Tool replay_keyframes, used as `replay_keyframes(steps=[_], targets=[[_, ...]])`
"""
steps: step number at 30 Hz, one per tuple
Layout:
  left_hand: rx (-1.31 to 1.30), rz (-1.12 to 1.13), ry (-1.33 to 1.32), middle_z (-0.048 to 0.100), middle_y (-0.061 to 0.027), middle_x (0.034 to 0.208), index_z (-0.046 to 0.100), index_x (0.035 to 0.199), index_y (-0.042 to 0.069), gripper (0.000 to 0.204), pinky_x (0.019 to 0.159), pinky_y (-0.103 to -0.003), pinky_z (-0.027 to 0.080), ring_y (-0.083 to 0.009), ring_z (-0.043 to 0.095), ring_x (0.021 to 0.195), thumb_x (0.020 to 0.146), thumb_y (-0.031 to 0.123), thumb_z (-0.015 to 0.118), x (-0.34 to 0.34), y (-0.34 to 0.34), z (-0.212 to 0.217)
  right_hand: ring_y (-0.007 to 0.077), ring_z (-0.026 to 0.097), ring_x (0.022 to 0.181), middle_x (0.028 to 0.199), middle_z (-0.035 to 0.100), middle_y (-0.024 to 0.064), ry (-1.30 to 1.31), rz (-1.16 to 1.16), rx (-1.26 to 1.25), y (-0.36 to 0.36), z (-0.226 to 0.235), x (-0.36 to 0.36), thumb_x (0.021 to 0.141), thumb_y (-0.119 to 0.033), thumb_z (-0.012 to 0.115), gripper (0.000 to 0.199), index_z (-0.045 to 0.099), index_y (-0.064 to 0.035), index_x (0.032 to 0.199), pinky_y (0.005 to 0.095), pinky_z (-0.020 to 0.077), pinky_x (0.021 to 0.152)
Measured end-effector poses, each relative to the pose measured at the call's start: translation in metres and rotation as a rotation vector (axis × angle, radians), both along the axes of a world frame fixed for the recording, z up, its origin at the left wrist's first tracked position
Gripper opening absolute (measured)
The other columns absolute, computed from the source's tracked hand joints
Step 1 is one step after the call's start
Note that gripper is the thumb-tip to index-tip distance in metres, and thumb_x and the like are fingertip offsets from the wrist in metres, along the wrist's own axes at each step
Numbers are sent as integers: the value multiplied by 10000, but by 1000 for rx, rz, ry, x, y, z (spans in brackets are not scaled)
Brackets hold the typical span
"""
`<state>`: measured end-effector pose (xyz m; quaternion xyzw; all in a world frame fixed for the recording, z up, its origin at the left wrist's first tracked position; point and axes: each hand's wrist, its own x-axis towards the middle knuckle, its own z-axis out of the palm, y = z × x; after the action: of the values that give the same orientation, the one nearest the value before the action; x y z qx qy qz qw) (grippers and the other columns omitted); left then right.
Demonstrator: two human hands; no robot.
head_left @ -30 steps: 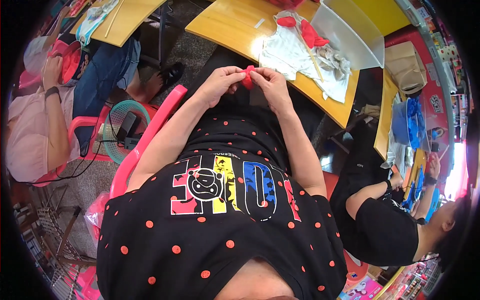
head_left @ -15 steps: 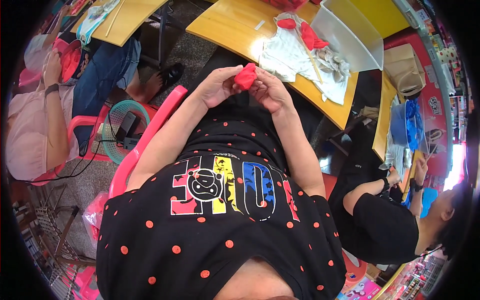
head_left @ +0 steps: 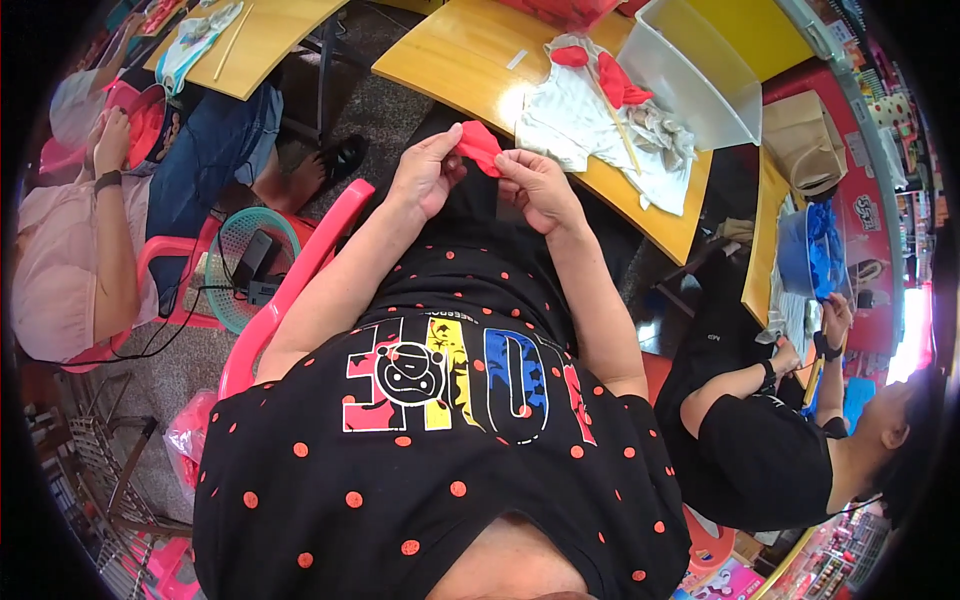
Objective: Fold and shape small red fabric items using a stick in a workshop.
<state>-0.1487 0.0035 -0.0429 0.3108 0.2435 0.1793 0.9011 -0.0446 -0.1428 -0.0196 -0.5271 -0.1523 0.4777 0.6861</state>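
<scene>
A small piece of red cloth [head_left: 480, 147] is stretched between my two hands, above my lap and short of the table edge. My left hand [head_left: 428, 172] pinches its left end between thumb and fingers. At its lower right corner, my right hand [head_left: 540, 188] grips it the same way. Ahead on the wooden table [head_left: 450, 50] lies a white cloth [head_left: 560, 110] with two red cloth pieces [head_left: 622, 82] and a thin wooden stick [head_left: 618, 122] on it.
A clear plastic bin [head_left: 690, 80] stands at the table's far right, near a brown paper bag [head_left: 803, 145]. One co-worker [head_left: 760, 440] sits at right by a blue tub [head_left: 797, 250], another [head_left: 70, 250] at left. A pink chair arm [head_left: 300, 280] and green basket [head_left: 225, 265] are beside me.
The red cloth was bunched up between my fingers and is now spread flatter. My hands have moved slightly apart. The right co-worker's hand has moved up toward the blue tub.
</scene>
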Motion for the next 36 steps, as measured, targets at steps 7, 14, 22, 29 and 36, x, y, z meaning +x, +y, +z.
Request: replay_keyframes(steps=[7, 14, 22, 29, 36], targets=[[3, -38, 33, 610, 16, 798, 643, 880, 114, 129, 690, -297, 454, -98, 540, 757, 875, 243, 640, -5, -1, 12, 45, 444, 545, 769, 549, -17, 446, 75, 157, -1, -10, 6, 919, -200, 584, 145, 569, -65, 971, 209, 399, 570], [497, 54, -52, 634, -2, 907, 622, 1014, 49, 174, 714, -230, 475, -72, 575, 785, 858, 123, 643, -4, -6, 12, 40, 435, 535, 727, 501, -36, 734, 10, 269, -1, -17, 7, 961, -208, 504, 165, 483, -89, 1072, 214, 384, 553], [810, 76, -33, 641, -3, 915, 659, 987, 26, 195, 678, -195, 446, -52, 564, 783, 823, 126, 695, -5, -12, 13, 30, 439, 532, 732, 533, -32, 725, 123, 246, 5, -13, -7, 961, -214, 502, 135, 523, -94, 1018, 211, 390, 547], [1009, 129, -7, 574, -73, 946, 649, 946, -3, 153, 752, -248, 453, -140, 562, 861, 837, 105, 661, -2, -1, -1, 43, 446, 523, 729, 541, -16, 520, 20, 171, 3, -8, -3, 945, -195, 535, 114, 533, -96, 1002, 207, 397, 533], [1570, 119, -86, 533, -78, 1012, 596, 903, 1, 110, 800, -254, 435, -154, 506, 971, 889, 110, 594, -1, 4, 7, 50, 468, 519, 708, 556, -1, 268, -124, 189, -5, 2, 7, 913, -123, 580, 160, 541, -87, 1064, 211, 398, 531]])
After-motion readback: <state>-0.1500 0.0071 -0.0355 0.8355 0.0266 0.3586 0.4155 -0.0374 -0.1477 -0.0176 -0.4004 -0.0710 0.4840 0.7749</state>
